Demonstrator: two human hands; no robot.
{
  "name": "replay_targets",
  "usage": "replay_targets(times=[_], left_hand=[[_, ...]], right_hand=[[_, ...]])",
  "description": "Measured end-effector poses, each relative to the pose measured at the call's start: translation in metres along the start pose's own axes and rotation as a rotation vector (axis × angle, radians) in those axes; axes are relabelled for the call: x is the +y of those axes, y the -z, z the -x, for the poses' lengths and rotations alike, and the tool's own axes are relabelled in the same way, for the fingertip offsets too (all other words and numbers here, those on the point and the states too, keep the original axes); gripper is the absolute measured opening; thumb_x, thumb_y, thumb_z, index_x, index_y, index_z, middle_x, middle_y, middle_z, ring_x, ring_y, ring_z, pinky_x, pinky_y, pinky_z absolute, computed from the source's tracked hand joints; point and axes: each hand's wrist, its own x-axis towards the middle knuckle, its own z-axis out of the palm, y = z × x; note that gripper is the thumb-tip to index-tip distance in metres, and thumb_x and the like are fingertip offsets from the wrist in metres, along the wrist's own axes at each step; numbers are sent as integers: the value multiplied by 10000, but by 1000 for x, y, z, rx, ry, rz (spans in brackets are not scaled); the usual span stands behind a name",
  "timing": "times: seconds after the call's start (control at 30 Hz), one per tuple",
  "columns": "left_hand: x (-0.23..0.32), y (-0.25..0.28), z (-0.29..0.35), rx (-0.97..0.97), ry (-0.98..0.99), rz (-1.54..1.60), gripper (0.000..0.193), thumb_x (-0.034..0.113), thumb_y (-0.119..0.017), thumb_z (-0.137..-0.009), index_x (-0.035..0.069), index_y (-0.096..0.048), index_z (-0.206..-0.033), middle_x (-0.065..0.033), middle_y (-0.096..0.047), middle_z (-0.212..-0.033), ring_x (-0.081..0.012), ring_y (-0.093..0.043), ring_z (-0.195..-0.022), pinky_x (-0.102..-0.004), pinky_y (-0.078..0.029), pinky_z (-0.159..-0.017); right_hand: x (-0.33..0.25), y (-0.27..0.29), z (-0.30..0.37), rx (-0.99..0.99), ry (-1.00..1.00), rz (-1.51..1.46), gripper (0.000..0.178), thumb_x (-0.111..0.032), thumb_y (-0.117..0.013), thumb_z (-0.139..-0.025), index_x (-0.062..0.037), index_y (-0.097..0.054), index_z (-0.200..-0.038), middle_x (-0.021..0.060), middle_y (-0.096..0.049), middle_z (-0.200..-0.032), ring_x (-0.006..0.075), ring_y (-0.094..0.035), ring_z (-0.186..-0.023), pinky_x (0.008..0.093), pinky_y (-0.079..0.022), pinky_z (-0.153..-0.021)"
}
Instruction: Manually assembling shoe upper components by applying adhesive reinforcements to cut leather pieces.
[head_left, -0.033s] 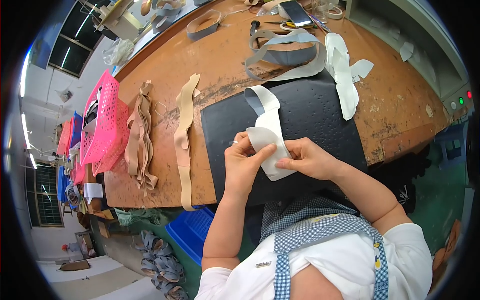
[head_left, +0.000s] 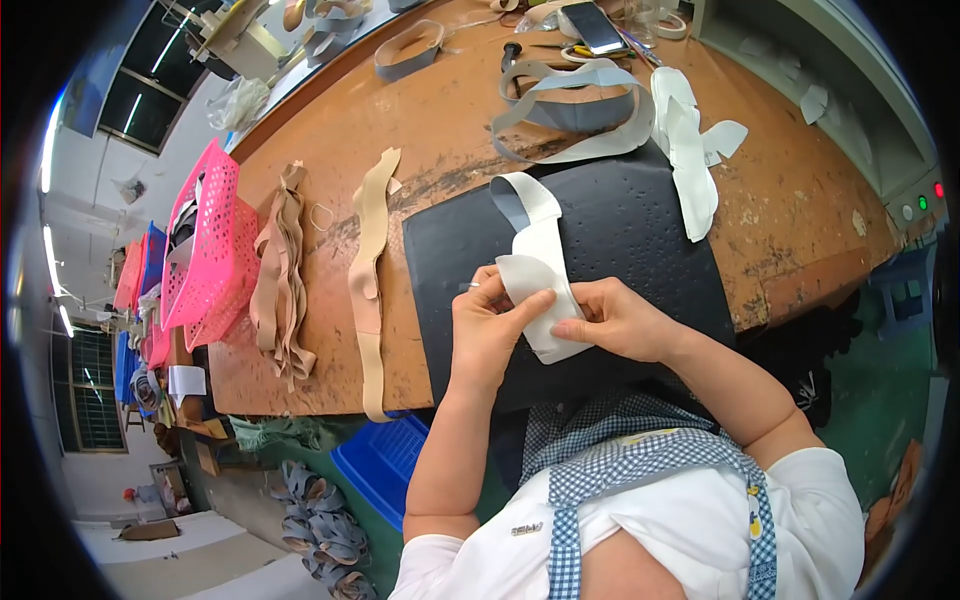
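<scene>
The table (head_left: 320,370) carries a black mat (head_left: 645,260), whose left edge runs just beside a tan strip (head_left: 368,270) and whose surface is bare toward the right edge. The white strip (head_left: 541,243) extends over the mat's middle; the left hand (head_left: 482,325) and right hand (head_left: 622,318) clamp its near end, thumbs on top.

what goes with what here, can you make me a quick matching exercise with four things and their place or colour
1. white piece
2. basket
3. phone
4. mat

A. black, below the hands
B. pink, with holes in its sides
C. held by left hand and right hand
D. far side of the table

Pairs: 1-C, 2-B, 3-D, 4-A
</scene>
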Motion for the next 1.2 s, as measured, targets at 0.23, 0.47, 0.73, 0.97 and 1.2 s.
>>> replay_targets(times=[0.23, 0.47, 0.73, 0.97, 1.2], left_hand=[[5, 1, -7, -137, 64, 25, 212, 64, -813, -808, -13, -753, -995, -13, -564, -1134, -112, -608, -962, -280, -526, -837], [-1, -3, -6, -86, 41, 102, 186, 94, -813, -817, -21, -736, -942, -7, -544, -1207, -112, -574, -1027, -284, -516, -850], [-8, -3, -12, -119, 233, 37, 511, 117, -841, -788, -32, -610, -1218, -114, -591, -1205, -165, -619, -1025, -317, -528, -857], [3, -2, 5, -257, 441, 370, 438, 125, -821, -820, -50, -634, -1176, -124, -689, -1071, -195, -669, -968, -338, -532, -871], [11, -11, 11, 92, 108, 421, 322, 105, -771, -886, -14, -644, -1157, -94, -711, -1035, -148, -690, -884, -280, -561, -769]], right_hand=[[1, 5, 4, -19, -57, -49, 313, -202, -644, -990, 45, -636, -1183, 49, -695, -995, 87, -638, -912, 283, -526, -823], [3, 10, 4, -105, -68, 5, 340, -188, -658, -983, 27, -606, -1241, 63, -688, -1093, 111, -631, -1012, 310, -524, -904], [0, 16, 7, -180, -88, 130, 267, -152, -663, -957, 52, -645, -1128, 68, -695, -1016, 128, -639, -939, 308, -525, -859], [-30, 30, -1, -449, -151, 420, 270, -143, -710, -929, 50, -668, -1113, 75, -717, -991, 147, -664, -911, 311, -535, -820], [-19, -9, 3, 258, 40, 98, 303, -260, -727, -938, 24, -662, -855, 14, -659, -753, 29, -561, -707, 236, -443, -585]])
